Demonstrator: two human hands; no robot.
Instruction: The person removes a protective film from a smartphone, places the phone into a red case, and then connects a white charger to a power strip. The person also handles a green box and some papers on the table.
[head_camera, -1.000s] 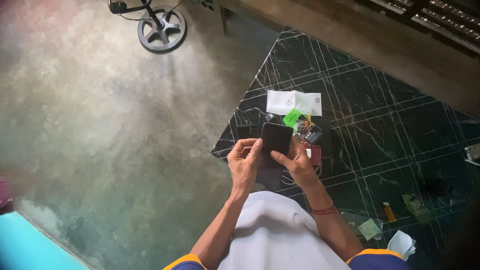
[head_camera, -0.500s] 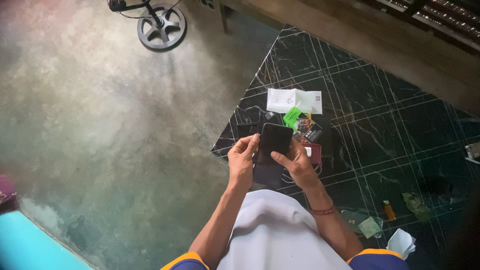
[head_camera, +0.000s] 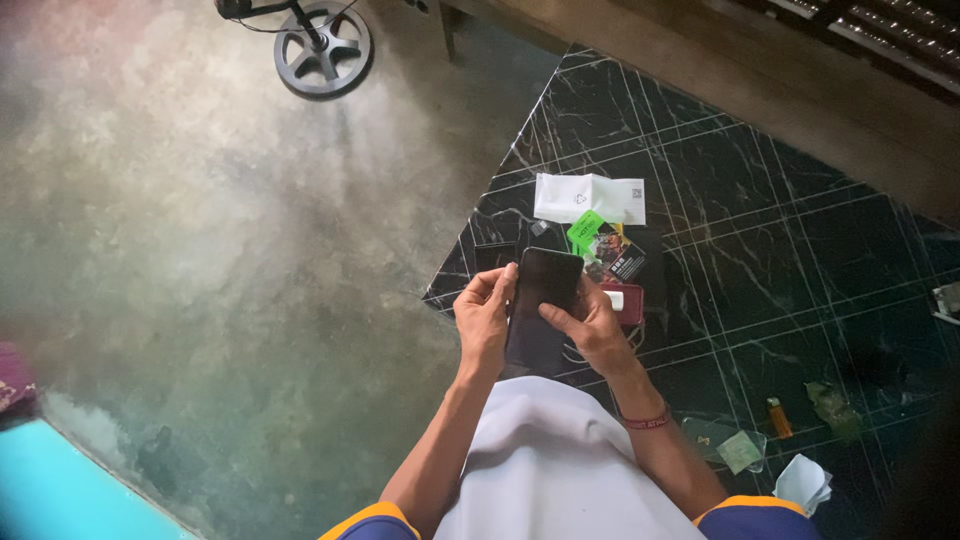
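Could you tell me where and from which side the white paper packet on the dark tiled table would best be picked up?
Probably by its near long edge: the white paper packet lies flat on the table, its ends unobstructed.

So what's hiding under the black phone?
Under the black phone held by the left hand and right hand lies the dark marble-pattern table. A dark red item and a colourful packet peek out; anything directly beneath is covered.
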